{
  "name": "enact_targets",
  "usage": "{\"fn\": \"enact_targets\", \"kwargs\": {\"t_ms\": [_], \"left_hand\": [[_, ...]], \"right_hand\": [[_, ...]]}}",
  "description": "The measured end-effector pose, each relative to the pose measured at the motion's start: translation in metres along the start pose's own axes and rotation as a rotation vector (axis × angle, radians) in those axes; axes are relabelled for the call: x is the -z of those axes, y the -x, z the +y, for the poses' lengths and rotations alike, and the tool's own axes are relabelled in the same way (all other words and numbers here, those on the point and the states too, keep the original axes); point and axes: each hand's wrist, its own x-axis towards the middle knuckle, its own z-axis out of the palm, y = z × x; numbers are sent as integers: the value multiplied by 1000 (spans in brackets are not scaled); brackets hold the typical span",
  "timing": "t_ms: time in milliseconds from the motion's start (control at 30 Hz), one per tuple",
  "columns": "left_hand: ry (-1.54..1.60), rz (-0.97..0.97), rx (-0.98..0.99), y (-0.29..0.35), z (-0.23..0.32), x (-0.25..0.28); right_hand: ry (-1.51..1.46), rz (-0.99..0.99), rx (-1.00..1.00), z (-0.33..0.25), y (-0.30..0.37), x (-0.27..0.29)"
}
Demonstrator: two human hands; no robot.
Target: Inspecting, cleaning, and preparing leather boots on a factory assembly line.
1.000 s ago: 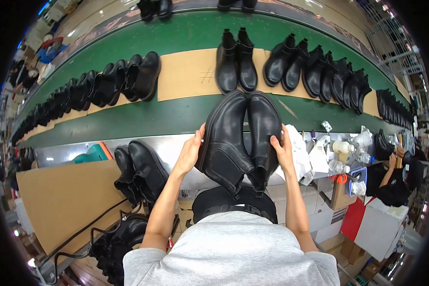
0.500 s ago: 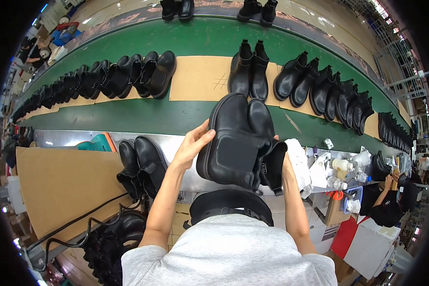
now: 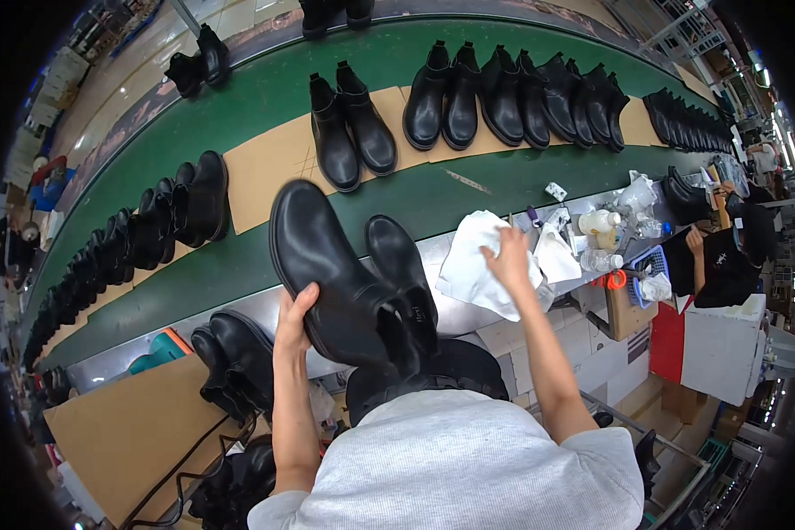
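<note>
Head view: left hand (image 3: 293, 322) and right hand (image 3: 509, 258) stand well apart, with two boots between them and a white cloth under or against the right.
Left hand: gripping one boot along its side, thumb on the upper.
Held boot (image 3: 314, 256): above and right of the left hand; long axis slanting from toe at upper left to opening at lower right.
Second boot (image 3: 396, 265): just right of the held boot, toe upward; cannot tell whether hidden left fingers hold it too.
White cloth (image 3: 479, 269): right of both boots, crumpled at the bench edge; right hand much the nearer.
Right hand: fingers parted, nothing visibly gripped; cannot tell whether the fingertips press the cloth.
Left boot row (image 3: 155, 225): many, overlapping, not countable.
Cardboard sheet (image 3: 124, 433): one, at lower left.
Boots beside sheet (image 3: 240, 349): two.
Boots in hand area: two, one surely held.
Middle pair (image 3: 352, 132): two, upright on the green table (image 3: 246, 265).
Right boot group (image 3: 512, 102): about eight, partly overlapping; the row beyond not countable.
White cloths: two, the smaller cloth (image 3: 557, 254) to the right.
Bottles (image 3: 601, 260): at least three.
Blue basket (image 3: 650, 265): one.
Co-worker (image 3: 720, 265): one near the basket, in black.
</note>
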Motion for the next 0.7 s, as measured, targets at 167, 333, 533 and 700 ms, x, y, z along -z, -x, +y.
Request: {"fn": "enact_targets", "kwargs": {"t_ms": [167,333,533,700], "left_hand": [[-215,-20,-59,-32,18,-49],[-289,-91,-140,-37,16,-75],[-392,-198,-169,-42,12,-86],[-397,-312,-101,-49,7,-116]], "right_hand": [[347,-246,-90,40,-35,-10],[179,-219,18,50,-18,-16],[-111,-170,69,9,12,53],[-236,-29,55,-2,60,112]]}}
